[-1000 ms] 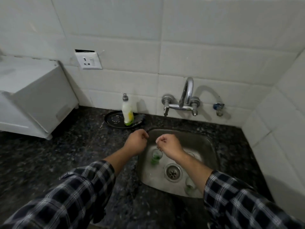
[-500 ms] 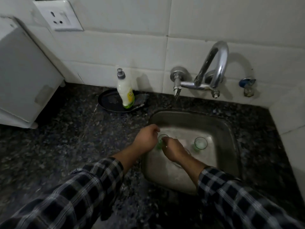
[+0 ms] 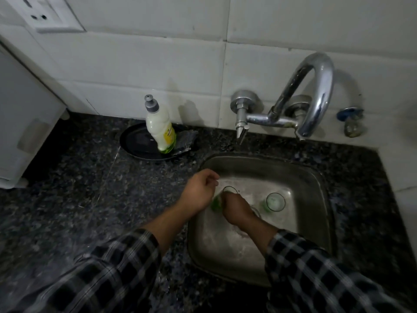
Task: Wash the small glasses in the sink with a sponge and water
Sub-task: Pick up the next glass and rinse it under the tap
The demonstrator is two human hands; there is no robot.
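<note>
Our right hand [image 3: 238, 210] is down in the sink [image 3: 259, 166], fingers [image 3: 226, 197] curled onto the rim of the tilted glass [image 3: 229, 190] at the basin's left side. Its green base pts toward our left hand [image 3: 200, 193]. The left fingers are curled too, but we can't tell if they hold the glass or just sit beside it. The second glass [image 3: 275, 201] stands upright, apart from the first.

Risks, as we judge them:
- A wet glass held w/ a rim-only pinch could slip, hit the steel wall or the second glass, & chip.
- We see no sponge in either hand, and the tap [image 3: 313, 93] shows no water, so washing would get little done.
- Dim light may hide cracks.
</note>
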